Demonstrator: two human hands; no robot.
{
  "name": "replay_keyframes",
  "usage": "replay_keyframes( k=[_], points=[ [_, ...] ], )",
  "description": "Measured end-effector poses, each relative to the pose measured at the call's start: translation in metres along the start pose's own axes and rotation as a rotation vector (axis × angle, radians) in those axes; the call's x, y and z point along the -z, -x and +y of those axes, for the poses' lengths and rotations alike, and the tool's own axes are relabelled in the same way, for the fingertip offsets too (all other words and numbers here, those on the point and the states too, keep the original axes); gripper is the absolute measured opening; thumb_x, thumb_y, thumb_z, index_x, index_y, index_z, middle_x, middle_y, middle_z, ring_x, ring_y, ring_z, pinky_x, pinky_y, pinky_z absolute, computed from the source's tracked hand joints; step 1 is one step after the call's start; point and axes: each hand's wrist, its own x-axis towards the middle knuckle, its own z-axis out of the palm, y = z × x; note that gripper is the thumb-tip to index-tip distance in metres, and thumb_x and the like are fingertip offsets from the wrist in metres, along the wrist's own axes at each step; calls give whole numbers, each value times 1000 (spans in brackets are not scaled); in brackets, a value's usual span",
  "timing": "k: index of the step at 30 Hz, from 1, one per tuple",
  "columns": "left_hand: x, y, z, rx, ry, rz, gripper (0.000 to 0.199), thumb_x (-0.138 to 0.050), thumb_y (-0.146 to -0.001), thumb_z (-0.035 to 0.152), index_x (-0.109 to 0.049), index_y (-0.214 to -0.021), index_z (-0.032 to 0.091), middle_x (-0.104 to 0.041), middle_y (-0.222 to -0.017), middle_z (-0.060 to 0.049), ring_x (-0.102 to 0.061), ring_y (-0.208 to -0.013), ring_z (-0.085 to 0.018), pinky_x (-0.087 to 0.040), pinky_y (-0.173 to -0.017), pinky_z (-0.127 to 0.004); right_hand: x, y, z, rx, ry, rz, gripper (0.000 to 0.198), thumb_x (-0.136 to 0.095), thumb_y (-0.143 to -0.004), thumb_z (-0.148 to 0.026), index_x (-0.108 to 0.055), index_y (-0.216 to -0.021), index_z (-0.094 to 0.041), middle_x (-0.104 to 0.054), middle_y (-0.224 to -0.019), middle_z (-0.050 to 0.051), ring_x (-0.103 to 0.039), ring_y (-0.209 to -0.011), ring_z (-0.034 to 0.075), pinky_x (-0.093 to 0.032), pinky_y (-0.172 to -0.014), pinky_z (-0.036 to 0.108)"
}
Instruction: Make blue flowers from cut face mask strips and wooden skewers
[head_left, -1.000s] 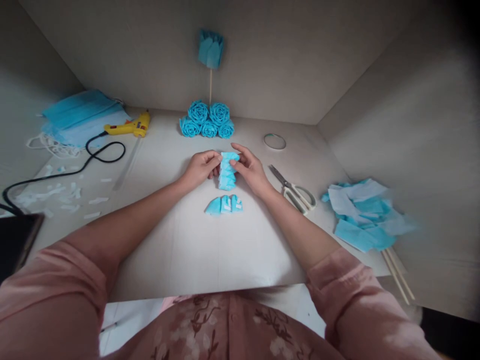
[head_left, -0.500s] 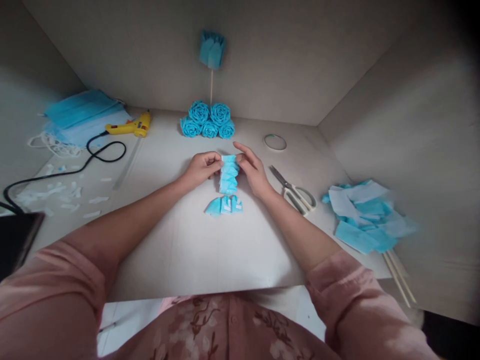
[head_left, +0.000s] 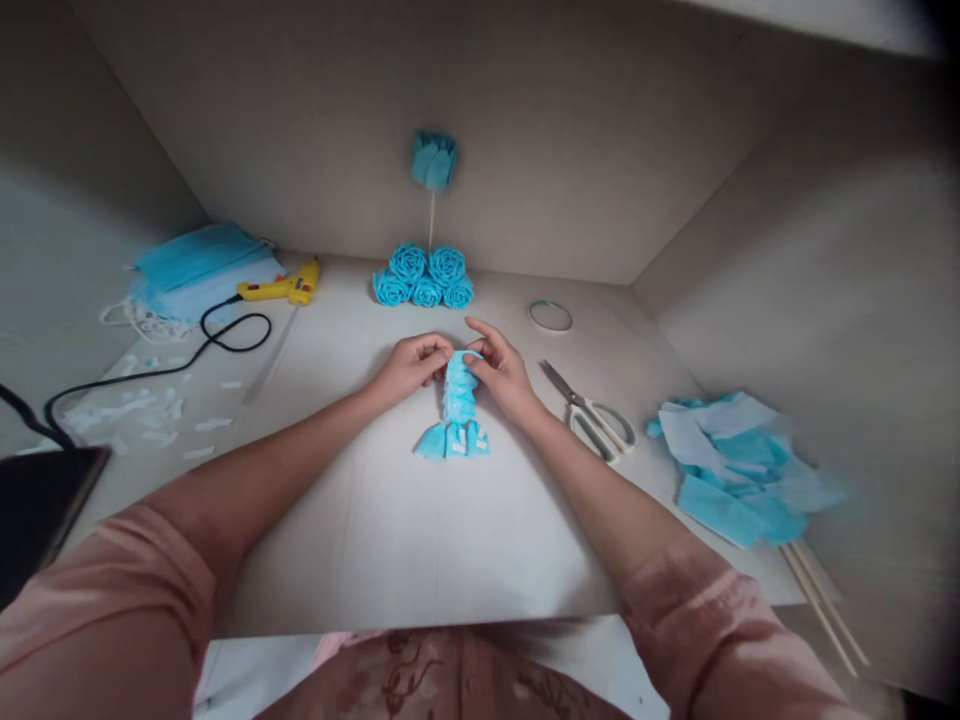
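Observation:
Between my hands is a pleated blue fabric strip (head_left: 460, 395), seemingly mask material, with its far end held up. My left hand (head_left: 416, 365) is closed, pinching the left side of that end. On the other side my right hand (head_left: 496, 368) grips the strip's top edge, the thumb lying across it and the index finger raised. Small folded blue petal-like pieces (head_left: 431, 443) with white strips on them lie on the table just below the strip's near end. Scissors (head_left: 581, 403) with white handles rest to the right of my right hand.
At the back stand rolled blue fabric roses (head_left: 427, 291) and a blue flower on a stick (head_left: 433, 163). Face masks (head_left: 202, 262), a yellow glue gun (head_left: 289, 286) and white scraps (head_left: 142, 410) are left. A tape ring (head_left: 550, 316), blue fabric pieces (head_left: 739, 465) and wooden sticks (head_left: 821, 605) are right.
The view has tilted up, so everything sits lower in it. My right thumb has moved leftward over the strip's top end, and my hands are slightly closer together.

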Motion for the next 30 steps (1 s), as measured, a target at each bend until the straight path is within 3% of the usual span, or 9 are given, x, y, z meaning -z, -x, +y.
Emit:
replay_keyframes(
  k=[6,11,17,24,30],
  points=[
    [2,-1,-4,-3,0,20,28,-69,-75,43,-61,-73,17,-56,-55,3,-47,-46,-7,-37,-45,-19,2,0,1,1,-5,19,61,-69,-84,-44,-55,-139,-24,-63,-86,-1,-55,-71,14,-47,-69,29],
    [4,-2,-5,-32,16,53,29,-70,-77,44,-61,-75,16,-59,-55,3,-49,-44,-7,-39,-45,-19,2,1,1,-49,-10,43,76,-66,-86,-54,-42,-152,-25,-70,-104,6,-59,-81,17,-48,-70,30],
    [5,-2,-6,-64,44,56,34,-72,-83,48,-61,-77,16,-60,-57,2,-51,-45,-7,-39,-44,-18,2,1,1,-55,0,26,75,-70,-85,-55,-47,-148,-22,-55,-76,-4,-50,-68,14,-45,-66,28],
    [5,-1,-5,-56,111,48,47,-67,-86,62,-60,-78,16,-60,-65,-1,-59,-55,-11,-45,-46,-20,4,-2,4,-8,34,32,76,-79,-77,-58,-54,-141,-24,-53,-77,-3,-49,-66,14,-47,-66,31],
    [4,-1,-3,-41,61,26,40,-76,-77,53,-62,-77,16,-61,-61,0,-55,-51,-9,-43,-46,-18,4,-1,3,15,28,78,74,-80,-77,-57,-56,-138,-24,-51,-74,-5,-46,-64,12,-43,-62,28]
  ],
)
